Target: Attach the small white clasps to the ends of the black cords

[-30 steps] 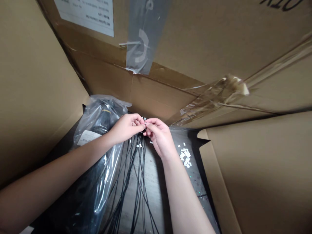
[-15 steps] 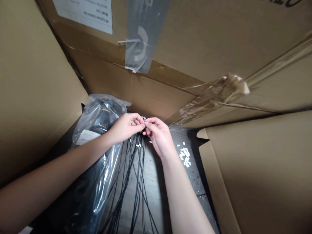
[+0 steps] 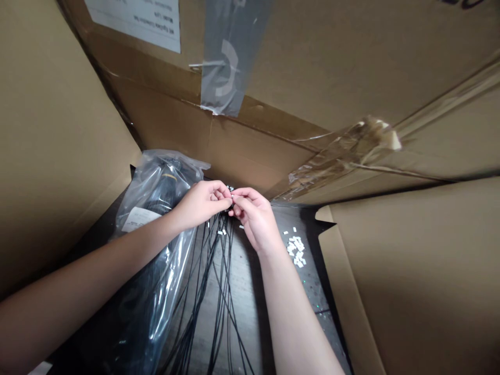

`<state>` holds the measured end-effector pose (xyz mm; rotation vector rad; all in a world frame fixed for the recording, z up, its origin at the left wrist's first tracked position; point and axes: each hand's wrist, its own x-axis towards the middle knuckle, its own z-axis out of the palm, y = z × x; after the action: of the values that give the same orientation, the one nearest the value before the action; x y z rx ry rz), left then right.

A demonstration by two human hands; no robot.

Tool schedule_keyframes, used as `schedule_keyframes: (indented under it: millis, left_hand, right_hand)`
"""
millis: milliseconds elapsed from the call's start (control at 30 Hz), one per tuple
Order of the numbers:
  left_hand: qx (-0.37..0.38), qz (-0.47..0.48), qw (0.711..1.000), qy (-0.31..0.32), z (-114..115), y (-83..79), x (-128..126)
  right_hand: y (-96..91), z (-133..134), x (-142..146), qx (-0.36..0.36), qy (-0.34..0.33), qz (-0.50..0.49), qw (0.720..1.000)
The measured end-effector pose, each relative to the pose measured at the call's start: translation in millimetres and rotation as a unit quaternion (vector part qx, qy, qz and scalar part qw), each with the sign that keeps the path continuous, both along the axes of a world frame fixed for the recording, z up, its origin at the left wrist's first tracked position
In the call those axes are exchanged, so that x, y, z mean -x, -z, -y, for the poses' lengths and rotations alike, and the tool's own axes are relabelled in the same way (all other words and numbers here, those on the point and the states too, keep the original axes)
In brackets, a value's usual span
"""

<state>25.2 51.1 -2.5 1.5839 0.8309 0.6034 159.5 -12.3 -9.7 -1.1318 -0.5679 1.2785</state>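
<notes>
Just above the upper ends of the black wires (image 3: pixel 222 265), my two hands meet fingertip to fingertip. My left hand (image 3: pixel 203 203) is closed in a pinch; what its fingers hold is hidden. My right hand (image 3: pixel 255 216) pinches a tiny white connector (image 3: pixel 233 196), which barely shows between the fingertips. Several more white connectors (image 3: pixel 222 232) lie on or among the wires just below the hands. To the right of my right wrist, a loose pile of white connectors (image 3: pixel 297 251) is spread on the dark wood-grain surface (image 3: pixel 250 302).
A clear plastic bag (image 3: pixel 156 208) with bundled black wires and a white label lies left, partly beneath my left forearm. A large taped cardboard box (image 3: pixel 250 140) stands behind the hands. Cardboard panels rise at the left (image 3: pixel 58 130) and right (image 3: pixel 422 260).
Both hands keep the same pinch at the same spot. The view has shifted very slightly; nothing else has visibly moved.
</notes>
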Motion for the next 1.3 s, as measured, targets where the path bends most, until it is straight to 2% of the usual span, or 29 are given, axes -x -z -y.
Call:
schedule_keyframes:
  millis: [1300]
  left_hand:
    - [0.016,-0.005,1.000,-0.006,1.8,-2.9,-0.6]
  right_hand:
    - [0.4,0.7,-0.6,0.005,0.000,0.008,1.000]
